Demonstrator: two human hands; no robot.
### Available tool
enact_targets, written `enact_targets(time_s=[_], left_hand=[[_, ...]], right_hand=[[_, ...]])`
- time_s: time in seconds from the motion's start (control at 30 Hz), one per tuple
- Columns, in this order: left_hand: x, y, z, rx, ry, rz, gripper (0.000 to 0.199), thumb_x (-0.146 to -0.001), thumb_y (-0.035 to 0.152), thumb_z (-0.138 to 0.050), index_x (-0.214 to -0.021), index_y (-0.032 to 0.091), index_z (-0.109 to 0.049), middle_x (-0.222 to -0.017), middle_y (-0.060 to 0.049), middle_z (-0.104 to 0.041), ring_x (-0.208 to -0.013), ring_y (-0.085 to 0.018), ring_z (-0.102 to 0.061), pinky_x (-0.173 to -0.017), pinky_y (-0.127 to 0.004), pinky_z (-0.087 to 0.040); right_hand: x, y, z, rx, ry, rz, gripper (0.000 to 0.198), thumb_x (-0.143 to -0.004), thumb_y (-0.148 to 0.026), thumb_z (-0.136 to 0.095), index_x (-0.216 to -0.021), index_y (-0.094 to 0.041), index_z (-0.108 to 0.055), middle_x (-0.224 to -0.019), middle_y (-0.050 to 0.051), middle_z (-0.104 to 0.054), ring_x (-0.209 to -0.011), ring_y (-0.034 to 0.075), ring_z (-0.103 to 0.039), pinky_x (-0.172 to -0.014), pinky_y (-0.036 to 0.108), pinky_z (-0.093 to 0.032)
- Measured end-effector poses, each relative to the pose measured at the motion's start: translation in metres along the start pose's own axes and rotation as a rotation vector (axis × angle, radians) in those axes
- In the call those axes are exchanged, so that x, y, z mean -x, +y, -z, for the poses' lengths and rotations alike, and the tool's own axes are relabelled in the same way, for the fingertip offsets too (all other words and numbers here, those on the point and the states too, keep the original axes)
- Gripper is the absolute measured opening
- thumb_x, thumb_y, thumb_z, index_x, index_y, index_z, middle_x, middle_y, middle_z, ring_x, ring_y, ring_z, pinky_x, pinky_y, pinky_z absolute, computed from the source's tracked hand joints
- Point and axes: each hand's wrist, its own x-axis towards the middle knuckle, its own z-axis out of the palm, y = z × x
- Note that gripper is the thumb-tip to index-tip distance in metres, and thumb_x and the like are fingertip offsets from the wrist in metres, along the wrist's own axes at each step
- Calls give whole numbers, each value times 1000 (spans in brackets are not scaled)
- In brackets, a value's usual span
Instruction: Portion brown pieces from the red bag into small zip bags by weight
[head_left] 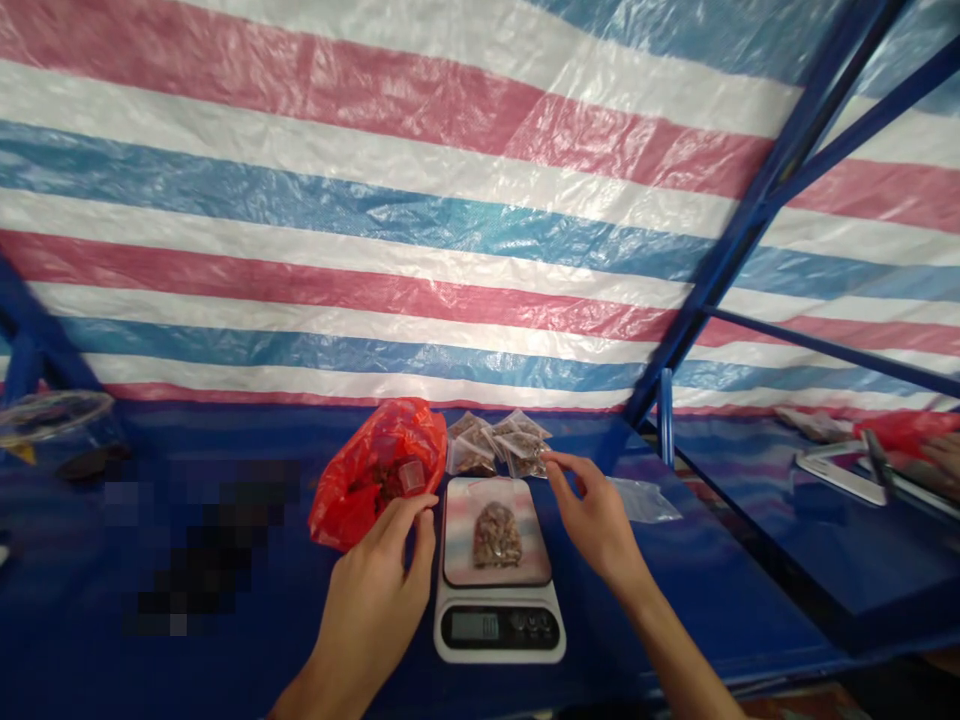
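A small clear bag of brown dried bits [496,536] lies on the pan of a white digital scale [499,648]. The scale's display appears to read 0.0. My left hand [379,575] hovers at the left edge of the pan, thumb and forefinger curved with a small gap and nothing visible between them. On the other side my right hand [596,520] is open, its forefinger stretched toward several filled clear bags [499,442] behind the scale. An open red plastic bag [337,505] sits left of the scale, with dark dried material and a small clear plastic cup [412,477] inside.
A flat clear bag [646,500] lies right of my right hand on the blue table [720,590]. Clear container [67,425] at far left; another white scale [840,475] and a person's hand [943,450] at far right. Blue metal posts [705,290] frame a striped tarp.
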Motion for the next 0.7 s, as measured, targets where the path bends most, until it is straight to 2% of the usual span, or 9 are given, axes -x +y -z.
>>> enact_targets(time_s=[0.13,0.27,0.43,0.6,0.7], left_hand=[[4,-2,1,-30,8,-92,25,-101,30,-48,-108,33,-72,-101,5,-80,-82,-16,-79,-64,-25,-52],[-1,-3,0,-34,54,-30,21,-97,26,-52,-102,30,-72,-92,6,-79,-71,-14,-75,-62,-25,-49],[-6,-2,-3,-18,79,32,20,-96,26,-53,-99,28,-73,-91,4,-79,-75,-15,-75,-67,-25,-49],[-4,2,-3,6,80,35,20,-96,26,-54,-99,28,-74,-88,5,-78,-71,-14,-73,-66,-25,-48],[-3,3,-3,22,78,40,20,-95,25,-54,-98,28,-74,-87,5,-77,-67,-12,-72,-65,-24,-48]], right_hand=[[-1,7,10,-7,34,-73,46,-94,-58,-56,-106,-20,-79,-108,14,-79,-101,31,-71,-91,45,-51],[3,8,10,-5,-2,-77,44,-95,-57,-56,-103,-21,-80,-108,13,-79,-102,31,-71,-92,44,-51],[9,-10,8,21,-70,-13,37,-99,-50,-55,-103,-22,-78,-106,10,-78,-99,28,-71,-90,40,-51],[16,-36,6,27,-157,83,30,-102,-44,-54,-102,-24,-77,-102,6,-76,-99,25,-70,-91,37,-50],[17,-41,2,99,-169,116,28,-103,-39,-53,-103,-24,-77,-97,6,-74,-96,25,-68,-90,37,-50]])
